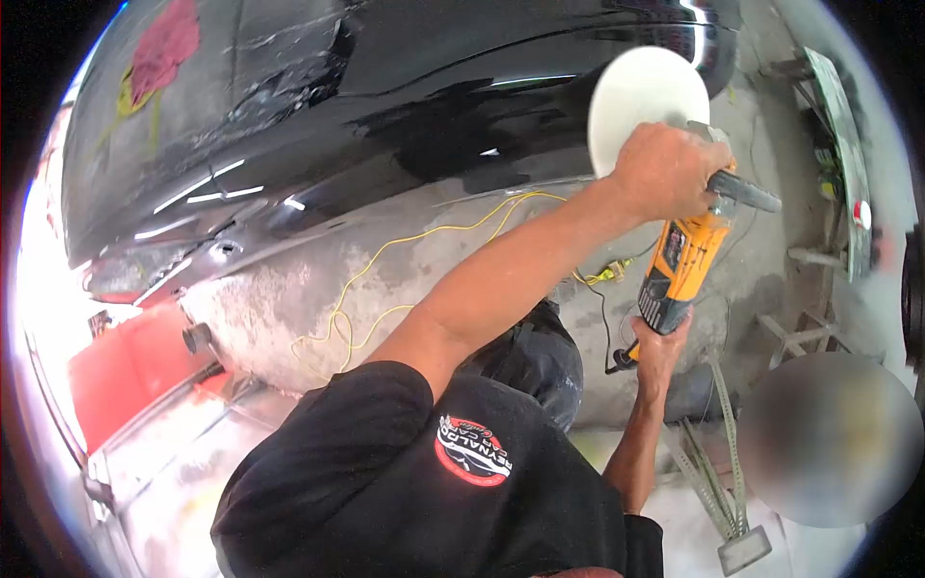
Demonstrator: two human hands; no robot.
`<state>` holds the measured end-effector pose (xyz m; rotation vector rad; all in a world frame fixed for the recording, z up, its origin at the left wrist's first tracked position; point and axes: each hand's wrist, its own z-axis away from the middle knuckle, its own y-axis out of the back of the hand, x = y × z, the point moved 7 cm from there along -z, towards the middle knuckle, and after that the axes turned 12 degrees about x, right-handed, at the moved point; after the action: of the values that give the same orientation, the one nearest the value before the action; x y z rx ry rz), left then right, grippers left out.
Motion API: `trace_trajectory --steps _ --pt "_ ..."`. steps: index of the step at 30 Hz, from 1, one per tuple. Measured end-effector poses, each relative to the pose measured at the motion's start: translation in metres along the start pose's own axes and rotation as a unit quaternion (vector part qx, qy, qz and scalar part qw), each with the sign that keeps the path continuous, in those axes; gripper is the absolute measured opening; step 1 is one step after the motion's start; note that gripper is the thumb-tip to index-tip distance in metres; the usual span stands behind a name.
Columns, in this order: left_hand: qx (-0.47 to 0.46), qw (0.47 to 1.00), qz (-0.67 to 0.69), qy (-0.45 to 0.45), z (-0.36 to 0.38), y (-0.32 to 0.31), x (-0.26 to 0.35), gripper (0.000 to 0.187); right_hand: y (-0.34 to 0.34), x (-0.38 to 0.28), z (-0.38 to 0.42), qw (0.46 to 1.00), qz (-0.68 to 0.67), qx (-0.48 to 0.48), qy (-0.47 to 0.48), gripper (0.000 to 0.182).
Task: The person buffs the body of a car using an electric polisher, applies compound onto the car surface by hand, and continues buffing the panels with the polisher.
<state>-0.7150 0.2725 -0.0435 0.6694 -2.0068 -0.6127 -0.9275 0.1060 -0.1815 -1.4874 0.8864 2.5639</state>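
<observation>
My left hand [667, 173] is closed over the front head of a yellow-and-black polisher [682, 270], beside its black side handle [752, 191]. Lower down, my right hand [663, 345] wraps the rear end of the tool, where its black power lead comes out. The polisher's round white pad [644, 106] stands nearly on edge and overlaps the end of the glossy black car body [453, 106] in this view. Whitish smears mark the car's dark surface farther left.
A yellow extension cord [371, 265] loops over the concrete floor to a plug connection [614, 271] near the tool. Pink cloth [167, 48] lies on the car. On the left is a red panel [125, 371]; to the right, a long board [840, 144] leans by stands.
</observation>
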Motion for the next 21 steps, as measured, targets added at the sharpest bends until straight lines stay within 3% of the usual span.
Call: trace_trajectory --steps 6,8,11,19,21 --pt "0.094 0.995 -0.012 -0.039 0.075 0.093 0.010 0.025 -0.008 0.003 0.060 0.992 0.019 -0.069 0.106 0.085" --pt "0.147 0.987 0.000 -0.061 0.097 0.123 0.009 0.034 -0.018 0.013 0.073 0.988 0.034 -0.080 0.127 0.087" --pt "0.162 0.985 -0.011 -0.058 0.132 0.162 0.009 0.033 -0.026 0.014 0.100 0.981 0.055 -0.101 0.156 0.088" --pt "0.166 0.986 -0.016 -0.014 0.264 0.289 -0.041 0.032 -0.101 0.038 0.221 0.976 0.060 -0.178 0.111 0.099" --pt "0.168 0.986 -0.012 -0.010 0.305 0.319 -0.061 0.027 -0.129 0.049 0.260 0.970 0.071 -0.163 0.164 0.100"
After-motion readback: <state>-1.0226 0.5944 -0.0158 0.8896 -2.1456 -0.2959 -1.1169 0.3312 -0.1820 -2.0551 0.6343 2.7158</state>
